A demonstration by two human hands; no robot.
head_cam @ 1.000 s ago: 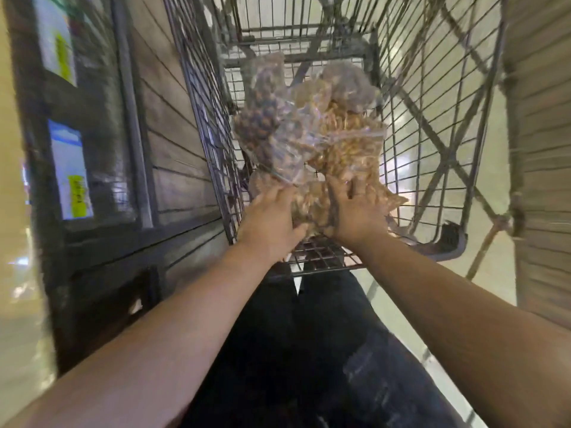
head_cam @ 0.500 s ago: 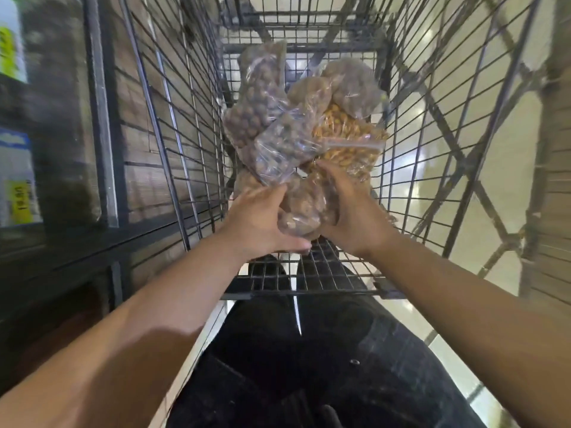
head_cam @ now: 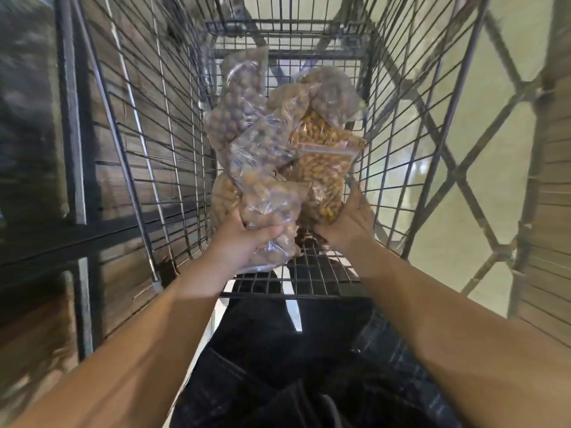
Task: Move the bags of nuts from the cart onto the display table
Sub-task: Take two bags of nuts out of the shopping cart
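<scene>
The left grip is clenched around a crinkly clear bag of round brown nuts. The right grip cups the yellow-nut bag from below, both in the wire cart.

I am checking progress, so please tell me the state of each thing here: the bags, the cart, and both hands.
Left hand: closed on a clear bag of pale nuts, at its lower end.
Right hand: gripping the orange-nut bag at its lower end.
Other bags: piled in the cart, sealed as far as I can tell.
Cart: holding all the bags; none moved out yet.
</scene>
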